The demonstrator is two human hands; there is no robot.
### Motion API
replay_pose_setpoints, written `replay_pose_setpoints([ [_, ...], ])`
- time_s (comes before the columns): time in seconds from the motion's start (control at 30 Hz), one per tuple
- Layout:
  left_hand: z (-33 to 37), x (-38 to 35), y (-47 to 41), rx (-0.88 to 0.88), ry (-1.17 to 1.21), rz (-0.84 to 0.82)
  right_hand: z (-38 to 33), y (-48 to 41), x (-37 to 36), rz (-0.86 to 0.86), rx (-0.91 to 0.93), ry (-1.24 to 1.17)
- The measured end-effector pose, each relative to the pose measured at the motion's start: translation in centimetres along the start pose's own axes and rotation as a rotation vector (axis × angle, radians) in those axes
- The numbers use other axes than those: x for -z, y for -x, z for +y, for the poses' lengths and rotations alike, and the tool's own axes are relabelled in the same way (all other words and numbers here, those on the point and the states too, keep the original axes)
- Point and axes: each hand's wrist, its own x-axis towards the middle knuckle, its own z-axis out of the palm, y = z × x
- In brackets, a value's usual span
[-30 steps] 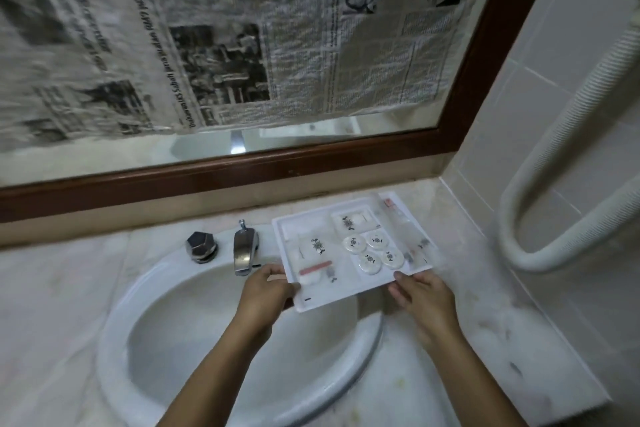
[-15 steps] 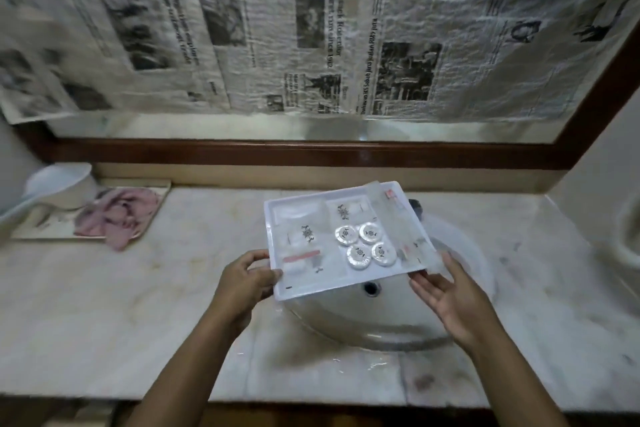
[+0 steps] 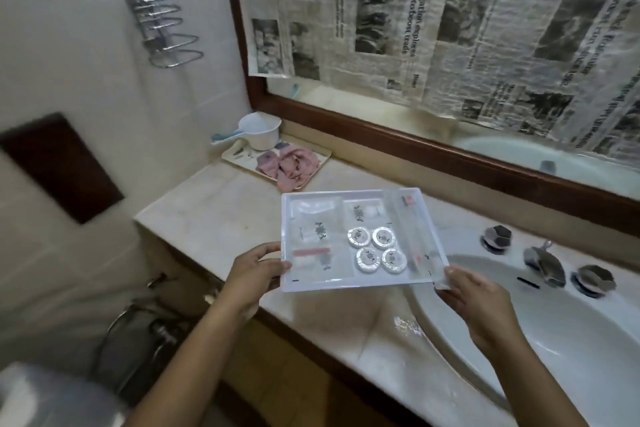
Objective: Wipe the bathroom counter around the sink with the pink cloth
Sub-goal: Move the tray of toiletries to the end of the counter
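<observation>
A white toiletry tray [image 3: 346, 282] with round soaps and sachets hangs in the air over the marble counter [image 3: 221, 215], left of the white sink [image 3: 571, 329]. My left hand [image 3: 258, 270] grips its left edge and my right hand [image 3: 474, 302] holds its front right corner. The crumpled pink cloth [image 3: 291, 165] lies on a cream tray [image 3: 320, 158] at the counter's far left corner, apart from both hands.
A white scoop [image 3: 259, 131] stands on the cream tray beside the cloth. The tap [image 3: 545, 265] and two knobs sit behind the sink. Newspaper covers the mirror [image 3: 450, 28]. A wire rack [image 3: 162, 24] hangs on the left wall. A wet patch lies on the counter's front.
Both hands have carried the toiletry tray from the right side of the sink across to the left part of the counter. My view has swung left with it.
</observation>
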Motion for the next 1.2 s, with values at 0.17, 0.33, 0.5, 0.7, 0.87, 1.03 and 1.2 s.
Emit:
replay_pose_setpoints([
  [0.17, -1.3, 4.8, -0.4, -0.013, 0.057, 0.173, 1.5, -1.9, -5.9, -0.151, 0.006, 0.068],
  [0.33, -4.0, 8.7, -1.1, 0.038, 0.130, 0.316, 3.0, -3.5, -11.6, -0.215, -0.029, 0.128],
  [0.5, -5.1, 13.6, -3.7, 0.093, 0.187, 0.433, 4.9, -6.5, -19.4, -0.288, -0.006, 0.297],
  [0.7, -4.6, 20.5, -9.9, 0.177, 0.220, 0.510, 7.2, -11.4, -31.4, -0.284, 0.046, 0.588],
  [0.87, -4.9, 26.0, -16.0, 0.256, 0.233, 0.559, 9.2, -15.4, -41.4, -0.297, 0.004, 0.681],
  [1.03, -5.1, 29.1, -20.5, 0.302, 0.193, 0.580, 11.1, -18.8, -48.6, -0.307, -0.035, 0.725],
  [1.2, -5.3, 30.0, -23.4, 0.323, 0.126, 0.631, 12.3, -20.2, -52.7, -0.263, -0.012, 0.725],
])
